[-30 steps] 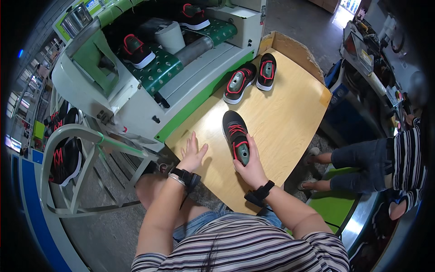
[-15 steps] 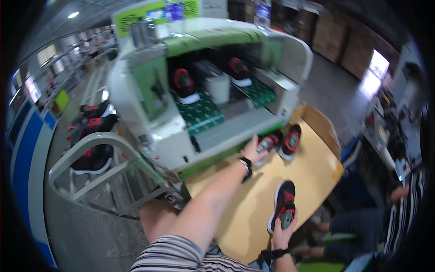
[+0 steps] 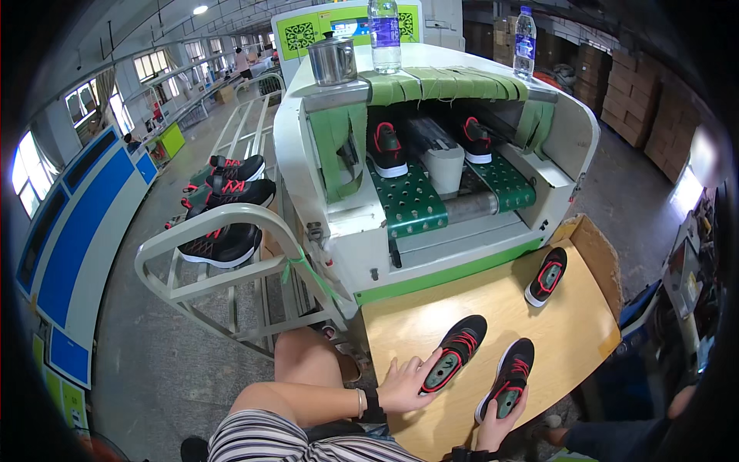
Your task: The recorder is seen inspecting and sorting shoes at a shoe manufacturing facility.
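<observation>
— Down at the near edge of the pale wooden worktop (image 3: 431,323), what has the seated person got hold of?

— Two black running shoes with red laces. The left hand (image 3: 402,385) has its fingers wrapped round the heel of the left-side black shoe (image 3: 454,353), a closed grip, with the shoe lying flat and its toe pointing up and away. The right hand (image 3: 499,427) holds the heel end of the right-side black shoe (image 3: 509,377) from below; how tightly its fingers close I can't tell, since the shoe covers most of them.

— Are the two shoes touching?

— No, just beside each other, roughly parallel. A third black shoe (image 3: 546,276) lies well apart, near the worktop's far right corner.

— And behind them?

— A white and green conveyor machine (image 3: 339,192), with two more shoes on its green belts. To the left stands a white tubular rack (image 3: 208,254) carrying several black shoes.
</observation>
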A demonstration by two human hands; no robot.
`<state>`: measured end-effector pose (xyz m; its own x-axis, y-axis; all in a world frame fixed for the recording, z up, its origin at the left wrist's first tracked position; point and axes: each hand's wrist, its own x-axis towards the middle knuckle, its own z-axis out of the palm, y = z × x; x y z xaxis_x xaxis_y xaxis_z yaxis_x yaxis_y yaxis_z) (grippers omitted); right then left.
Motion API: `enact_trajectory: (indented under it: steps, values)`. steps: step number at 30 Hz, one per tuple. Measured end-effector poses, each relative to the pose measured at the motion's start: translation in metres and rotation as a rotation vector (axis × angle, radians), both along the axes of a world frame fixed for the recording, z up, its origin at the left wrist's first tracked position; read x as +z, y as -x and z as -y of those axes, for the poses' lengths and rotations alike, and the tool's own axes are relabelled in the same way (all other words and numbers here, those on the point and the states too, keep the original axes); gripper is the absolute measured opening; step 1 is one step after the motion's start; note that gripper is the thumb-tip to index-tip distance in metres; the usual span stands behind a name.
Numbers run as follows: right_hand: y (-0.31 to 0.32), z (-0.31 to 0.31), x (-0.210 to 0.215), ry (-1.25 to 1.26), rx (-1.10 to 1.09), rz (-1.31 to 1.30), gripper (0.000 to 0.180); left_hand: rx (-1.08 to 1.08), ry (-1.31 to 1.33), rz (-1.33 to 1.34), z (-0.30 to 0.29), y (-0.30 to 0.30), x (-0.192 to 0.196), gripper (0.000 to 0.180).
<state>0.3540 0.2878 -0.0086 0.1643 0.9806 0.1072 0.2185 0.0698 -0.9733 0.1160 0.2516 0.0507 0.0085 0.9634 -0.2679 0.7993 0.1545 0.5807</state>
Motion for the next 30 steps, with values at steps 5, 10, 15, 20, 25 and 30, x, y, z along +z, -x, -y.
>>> enact_trajectory:
  steps: [5, 10, 15, 20, 25, 30]
  values:
    - [0.007, -0.008, 0.015, 0.016, 0.089, -0.047, 0.072, 0.157, -0.451, 0.384, -0.03, -0.01, -0.058, 0.091]
    - [0.008, -0.064, 0.072, 0.113, 0.132, -0.563, 0.065, 0.532, -0.016, 1.516, -0.062, 0.02, 0.009, 0.085]
    - [0.075, -0.186, 0.157, -0.21, 0.374, -0.407, 0.064, 0.427, -0.754, 1.126, -0.062, 0.059, 0.127, 0.084]
    - [0.143, -0.344, 0.19, -0.449, 0.348, 0.256, 0.07, 0.679, -1.077, 0.267, -0.163, 0.094, 0.148, 0.088]
    - [0.205, -0.304, 0.145, -0.69, -0.061, 0.58, 0.086, 0.728, -1.028, 0.188, -0.217, 0.12, 0.116, 0.09]
    - [0.152, -0.111, 0.068, -0.237, 0.78, 0.232, 0.046, 0.365, -1.117, 0.136, -0.14, 0.081, 0.072, 0.077]
